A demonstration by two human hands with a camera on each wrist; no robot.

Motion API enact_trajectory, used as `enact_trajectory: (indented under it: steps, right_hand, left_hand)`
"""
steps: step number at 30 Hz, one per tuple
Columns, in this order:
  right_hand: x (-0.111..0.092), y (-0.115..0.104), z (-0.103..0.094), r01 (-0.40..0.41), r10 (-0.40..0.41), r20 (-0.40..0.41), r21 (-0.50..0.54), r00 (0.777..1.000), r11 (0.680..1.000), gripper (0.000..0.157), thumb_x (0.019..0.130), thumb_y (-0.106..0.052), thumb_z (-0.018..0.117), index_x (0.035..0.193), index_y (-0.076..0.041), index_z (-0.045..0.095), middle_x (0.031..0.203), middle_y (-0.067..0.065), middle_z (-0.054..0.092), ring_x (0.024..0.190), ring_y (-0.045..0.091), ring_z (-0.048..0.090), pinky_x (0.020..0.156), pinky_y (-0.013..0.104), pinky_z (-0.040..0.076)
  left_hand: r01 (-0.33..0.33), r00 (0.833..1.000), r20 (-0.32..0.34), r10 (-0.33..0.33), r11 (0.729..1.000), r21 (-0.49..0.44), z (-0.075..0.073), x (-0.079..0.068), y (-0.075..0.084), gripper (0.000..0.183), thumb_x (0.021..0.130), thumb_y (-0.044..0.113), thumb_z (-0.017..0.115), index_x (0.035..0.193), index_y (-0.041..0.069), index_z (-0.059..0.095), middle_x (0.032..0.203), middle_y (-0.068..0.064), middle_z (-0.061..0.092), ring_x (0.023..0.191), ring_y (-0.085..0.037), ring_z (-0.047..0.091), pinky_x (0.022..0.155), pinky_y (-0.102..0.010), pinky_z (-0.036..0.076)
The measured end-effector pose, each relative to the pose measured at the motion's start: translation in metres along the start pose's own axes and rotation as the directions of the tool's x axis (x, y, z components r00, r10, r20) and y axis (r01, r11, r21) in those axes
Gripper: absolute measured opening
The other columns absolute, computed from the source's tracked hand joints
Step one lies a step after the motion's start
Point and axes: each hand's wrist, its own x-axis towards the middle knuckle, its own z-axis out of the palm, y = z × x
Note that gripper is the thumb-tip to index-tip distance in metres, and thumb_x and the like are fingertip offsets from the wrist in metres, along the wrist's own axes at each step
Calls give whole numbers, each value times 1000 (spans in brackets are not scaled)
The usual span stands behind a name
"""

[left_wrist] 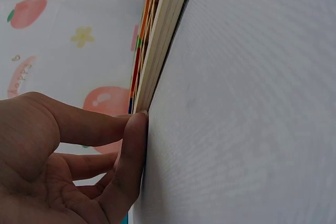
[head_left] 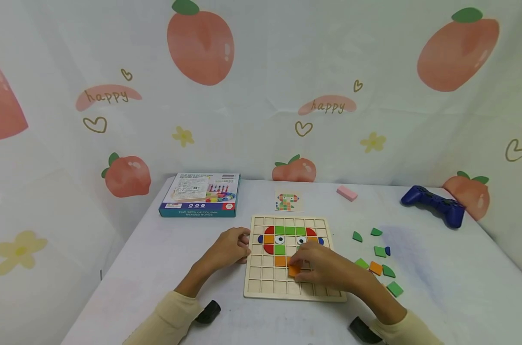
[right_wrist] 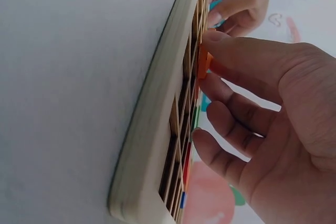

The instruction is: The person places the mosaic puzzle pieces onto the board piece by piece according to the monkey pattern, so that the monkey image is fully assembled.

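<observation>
A wooden grid board [head_left: 267, 287] lies flat on the table, with red, green, orange and blue pieces and two eye tiles set in its upper cells. My right hand [head_left: 323, 266] pinches an orange square tile [head_left: 294, 271] between thumb and fingers, low over the board's middle. In the right wrist view that orange tile [right_wrist: 203, 59] stands tilted against the grid, and the other fingers are loosely bent. At the board's left edge, my left hand [head_left: 229, 248] holds the rim with thumb and index finger. Another orange tile [head_left: 280, 261] sits in a cell beside the pinched one.
Right of the board lie loose green, orange and blue pieces, among them a green square [head_left: 395, 289]. Behind it are a pattern card [head_left: 289, 201] and a pink block [head_left: 347, 193]. A boxed set [head_left: 200, 195] lies back left, a blue game controller [head_left: 433, 205] back right.
</observation>
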Motion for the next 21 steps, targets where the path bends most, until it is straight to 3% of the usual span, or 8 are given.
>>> enact_trajectory:
  steps: [13,21]
  right_hand:
    - [0,-4,1,-7,7,-8,-35,1000,999,26,93,-31,83,116,-20,81,109,-15,68,108,8,57,98,34,57]
    - [0,-3,0,-23,23,22,2,999,1000,27,93,-32,83,117,-19,80,108,-16,68,107,8,57,98,35,57]
  left_hand:
    - [4,1000,2,-4,1000,-12,1,0,0,51,93,-1,72,143,-6,58,104,-10,60,87,-19,61,70,-25,62]
    - [2,1000,1,-2,1000,-20,-1,-2,1,53,92,0,71,144,-7,57,106,-10,60,89,-19,61,70,-26,62]
